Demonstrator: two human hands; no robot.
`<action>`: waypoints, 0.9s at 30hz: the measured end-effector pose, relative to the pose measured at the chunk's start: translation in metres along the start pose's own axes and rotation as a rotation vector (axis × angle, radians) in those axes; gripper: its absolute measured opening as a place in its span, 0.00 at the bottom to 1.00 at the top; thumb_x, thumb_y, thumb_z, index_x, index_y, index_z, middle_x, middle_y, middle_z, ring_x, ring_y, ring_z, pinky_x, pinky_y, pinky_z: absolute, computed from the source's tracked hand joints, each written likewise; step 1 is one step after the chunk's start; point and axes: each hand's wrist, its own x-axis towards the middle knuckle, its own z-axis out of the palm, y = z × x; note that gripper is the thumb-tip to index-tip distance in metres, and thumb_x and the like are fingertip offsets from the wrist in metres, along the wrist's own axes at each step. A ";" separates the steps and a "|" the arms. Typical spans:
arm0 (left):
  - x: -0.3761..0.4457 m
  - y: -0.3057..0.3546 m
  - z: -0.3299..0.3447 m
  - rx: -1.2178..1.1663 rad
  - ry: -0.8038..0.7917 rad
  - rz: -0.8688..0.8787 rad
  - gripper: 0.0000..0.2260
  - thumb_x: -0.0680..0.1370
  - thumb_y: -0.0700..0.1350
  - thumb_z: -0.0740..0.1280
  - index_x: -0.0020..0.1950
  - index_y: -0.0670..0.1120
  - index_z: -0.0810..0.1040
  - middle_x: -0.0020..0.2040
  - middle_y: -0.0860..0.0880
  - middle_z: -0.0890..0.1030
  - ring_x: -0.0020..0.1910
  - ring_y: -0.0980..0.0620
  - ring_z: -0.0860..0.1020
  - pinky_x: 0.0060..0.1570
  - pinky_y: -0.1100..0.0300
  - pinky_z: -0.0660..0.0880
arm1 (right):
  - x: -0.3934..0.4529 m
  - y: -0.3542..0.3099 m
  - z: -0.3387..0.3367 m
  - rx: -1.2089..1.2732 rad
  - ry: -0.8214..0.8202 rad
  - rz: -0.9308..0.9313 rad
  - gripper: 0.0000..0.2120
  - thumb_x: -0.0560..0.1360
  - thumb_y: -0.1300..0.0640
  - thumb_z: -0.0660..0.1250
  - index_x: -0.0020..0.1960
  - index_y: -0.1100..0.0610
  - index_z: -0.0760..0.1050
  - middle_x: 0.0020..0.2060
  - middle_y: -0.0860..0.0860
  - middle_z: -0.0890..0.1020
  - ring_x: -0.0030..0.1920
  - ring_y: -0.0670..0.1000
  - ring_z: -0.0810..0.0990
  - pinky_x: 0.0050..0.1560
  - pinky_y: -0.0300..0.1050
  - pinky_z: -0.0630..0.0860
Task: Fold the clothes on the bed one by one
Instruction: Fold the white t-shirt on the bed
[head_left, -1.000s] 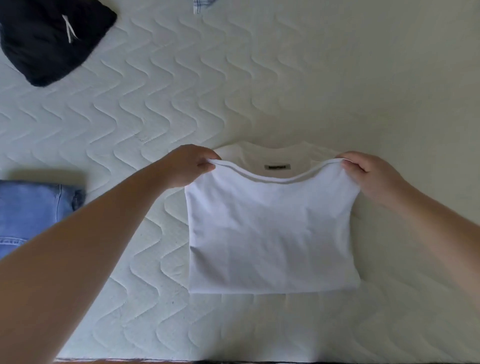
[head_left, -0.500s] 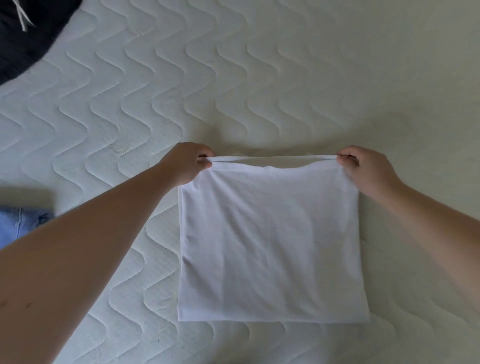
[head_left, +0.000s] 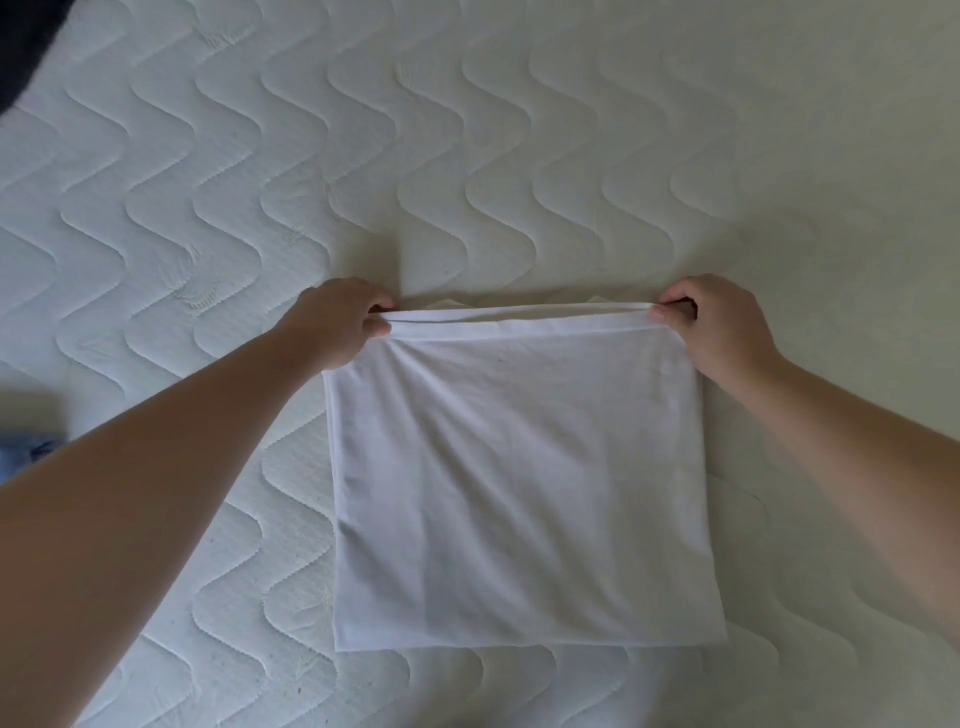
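Currently the white garment (head_left: 524, 483) lies flat on the bed (head_left: 519, 156), centre of view, already doubled into a near-square panel. Left hand (head_left: 340, 325) pinches the far-left corner of the top layer; right hand (head_left: 722, 325) pinches the far-right corner. Fingers of both are curled round the hem edge, holding cloth, w/ the edge stretched taut between them and sitting just short of the layer beneath, a sliver of which shows beyond it.

Step in hand (judged): lay the folded-over edge down & align it w/ the under layer.

Procedure:
1. Keep tension equal L/R so the edge stays straight; uneven pull would skew the panel.
2. Lower both corners together; match them to the under-layer corners, not to the quilting lines.
3. Let go only once the cloth rests on the bed. Thin jersey probably creeps back if dropped from height.
4. Smooth from centre outward; diagonal creases run from the left corner toward mid-panel and should be pressed out before any further fold.
5. Check near edge stays square.

Nearby: dark fabric (head_left: 21, 47) at far-left top corner, blue fabric (head_left: 26, 452) at left edge, both well apart from the garment; what either item is cannot be told.
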 end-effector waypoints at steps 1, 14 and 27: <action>0.000 -0.001 0.000 -0.007 0.006 -0.004 0.10 0.80 0.45 0.66 0.60 0.47 0.79 0.52 0.48 0.77 0.58 0.43 0.75 0.60 0.49 0.70 | 0.000 0.000 0.001 0.010 0.004 0.011 0.08 0.75 0.56 0.71 0.51 0.60 0.82 0.48 0.57 0.83 0.51 0.58 0.79 0.49 0.43 0.67; 0.001 -0.004 -0.008 -0.115 0.129 -0.009 0.09 0.79 0.46 0.68 0.57 0.45 0.82 0.50 0.48 0.79 0.52 0.48 0.75 0.52 0.58 0.68 | -0.004 0.000 0.008 0.017 0.091 0.057 0.10 0.79 0.56 0.65 0.56 0.61 0.77 0.53 0.59 0.78 0.53 0.60 0.77 0.52 0.49 0.69; 0.014 0.024 -0.013 0.021 -0.129 0.018 0.16 0.74 0.53 0.74 0.58 0.48 0.77 0.53 0.49 0.79 0.56 0.45 0.76 0.58 0.49 0.72 | 0.028 -0.019 -0.001 -0.300 -0.305 -0.128 0.17 0.69 0.43 0.75 0.48 0.54 0.76 0.45 0.53 0.76 0.55 0.60 0.74 0.52 0.50 0.65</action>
